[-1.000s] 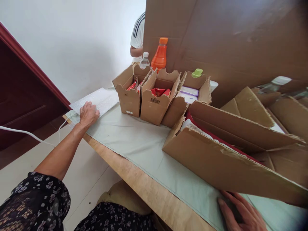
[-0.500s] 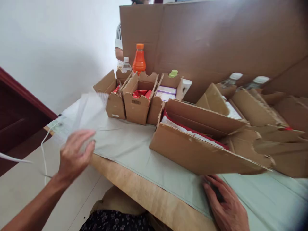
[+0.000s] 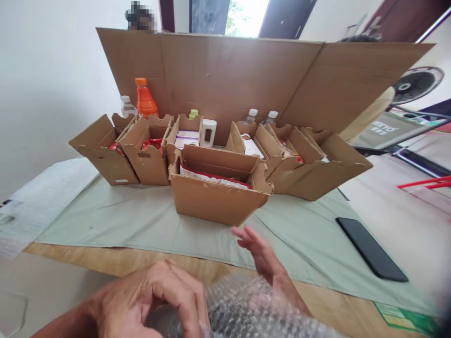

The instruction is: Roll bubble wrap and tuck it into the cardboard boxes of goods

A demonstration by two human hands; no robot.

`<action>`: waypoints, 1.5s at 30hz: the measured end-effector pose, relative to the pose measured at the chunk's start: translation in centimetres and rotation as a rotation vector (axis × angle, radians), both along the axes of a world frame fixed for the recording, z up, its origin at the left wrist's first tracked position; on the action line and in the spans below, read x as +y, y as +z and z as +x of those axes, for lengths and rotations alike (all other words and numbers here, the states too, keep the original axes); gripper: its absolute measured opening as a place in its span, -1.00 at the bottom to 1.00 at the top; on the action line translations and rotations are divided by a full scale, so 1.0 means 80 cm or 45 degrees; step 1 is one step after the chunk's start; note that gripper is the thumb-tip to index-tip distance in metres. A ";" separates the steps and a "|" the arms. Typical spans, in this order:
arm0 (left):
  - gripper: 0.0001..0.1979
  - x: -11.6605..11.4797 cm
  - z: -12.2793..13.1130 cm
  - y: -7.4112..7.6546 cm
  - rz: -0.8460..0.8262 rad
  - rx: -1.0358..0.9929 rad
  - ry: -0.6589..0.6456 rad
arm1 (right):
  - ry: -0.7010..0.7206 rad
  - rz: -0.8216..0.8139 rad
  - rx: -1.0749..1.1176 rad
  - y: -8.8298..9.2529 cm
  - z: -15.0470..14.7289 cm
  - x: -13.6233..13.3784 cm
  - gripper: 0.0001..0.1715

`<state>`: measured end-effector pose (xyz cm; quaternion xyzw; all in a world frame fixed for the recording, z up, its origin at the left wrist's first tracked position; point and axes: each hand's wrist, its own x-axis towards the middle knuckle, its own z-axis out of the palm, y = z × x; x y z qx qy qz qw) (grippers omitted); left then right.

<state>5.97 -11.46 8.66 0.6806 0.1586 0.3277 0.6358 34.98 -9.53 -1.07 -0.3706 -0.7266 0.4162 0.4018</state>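
Close to me at the bottom, my left hand (image 3: 158, 295) is curled with its fingers closed on a clear sheet of bubble wrap (image 3: 260, 312). The bubble wrap is bunched below the table's front edge and partly smeared by motion. My right hand (image 3: 266, 263) is just behind it, fingers stretched out and slightly blurred, with part of the wrist covered by the wrap. Beyond the right fingertips, a cardboard box (image 3: 214, 197) with a red-edged white packet (image 3: 211, 177) inside stands on the pale green cloth (image 3: 134, 216).
Several open cardboard boxes (image 3: 146, 166) with packets inside form a row farther back. An orange drink bottle (image 3: 145, 99) rises behind them, before a tall cardboard screen (image 3: 232, 75). A black phone (image 3: 371, 249) lies at right. A person's head (image 3: 140, 19) shows behind the screen.
My view has swung to the right. My left hand has come from the table's left end to the front with bubble wrap in it. My right hand has lifted off the cloth.
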 end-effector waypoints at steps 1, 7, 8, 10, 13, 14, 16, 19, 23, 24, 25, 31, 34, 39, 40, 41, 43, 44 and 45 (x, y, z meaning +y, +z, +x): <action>-0.58 0.000 -0.002 0.007 0.022 0.060 0.035 | 0.103 -0.077 0.066 0.005 0.001 -0.003 0.17; -0.75 0.012 -0.035 0.028 0.434 0.541 0.329 | 0.298 -0.472 0.229 0.025 -0.017 -0.030 -0.43; -0.70 0.022 -0.035 0.026 0.576 0.644 0.373 | 0.211 -0.462 0.178 0.025 -0.024 -0.032 -0.53; -0.67 0.045 -0.029 0.012 0.879 0.873 0.539 | -0.010 -0.444 0.071 0.018 -0.037 -0.031 -0.68; -0.68 0.067 -0.012 -0.028 1.204 1.165 0.839 | -0.321 -0.475 -0.020 -0.008 -0.051 -0.025 -0.63; -0.68 0.066 -0.007 -0.043 1.260 1.192 0.887 | -0.399 -0.485 -0.040 -0.018 -0.053 -0.026 -0.54; -0.64 0.054 -0.002 -0.069 1.306 1.129 0.864 | -0.511 -0.470 -0.075 -0.034 -0.049 -0.031 -0.37; -0.69 0.023 -0.012 -0.097 1.218 1.043 0.667 | -0.630 -0.292 -0.203 -0.039 -0.027 -0.050 -0.33; -0.67 0.000 -0.043 -0.117 0.991 1.072 0.537 | -0.492 0.270 -0.638 -0.029 0.002 -0.083 -0.32; -0.60 -0.001 -0.048 -0.121 0.963 1.078 0.520 | -0.387 0.367 -0.741 -0.028 0.002 -0.090 -0.28; -0.54 -0.001 -0.052 -0.124 0.948 1.082 0.500 | -0.284 0.430 -0.826 -0.029 -0.002 -0.095 -0.25; -0.39 0.001 -0.052 -0.132 0.909 1.099 0.476 | -0.057 0.547 -0.972 -0.059 -0.046 -0.089 -0.26; -0.25 -0.002 -0.067 -0.123 0.853 1.068 0.439 | -0.116 0.607 -0.743 -0.060 -0.045 -0.077 -0.33; -0.09 -0.010 -0.096 -0.113 0.745 1.022 0.484 | -0.348 0.133 -0.309 -0.039 -0.031 -0.084 -0.67; -0.22 -0.011 -0.096 -0.115 0.716 1.026 0.559 | -0.436 0.015 -0.287 -0.038 -0.031 -0.087 -0.72; -0.36 -0.010 -0.093 -0.118 0.687 1.034 0.648 | -0.526 -0.068 -0.281 -0.038 -0.032 -0.090 -0.73; -0.53 -0.007 -0.083 -0.126 0.621 1.065 0.813 | -0.683 -0.124 -0.319 -0.043 -0.035 -0.092 -0.71; -0.56 -0.004 -0.076 -0.130 0.594 1.090 0.874 | -0.744 -0.103 -0.366 -0.047 -0.036 -0.091 -0.68; -0.57 0.000 -0.070 -0.135 0.583 1.121 0.914 | -0.787 -0.057 -0.428 -0.051 -0.037 -0.089 -0.64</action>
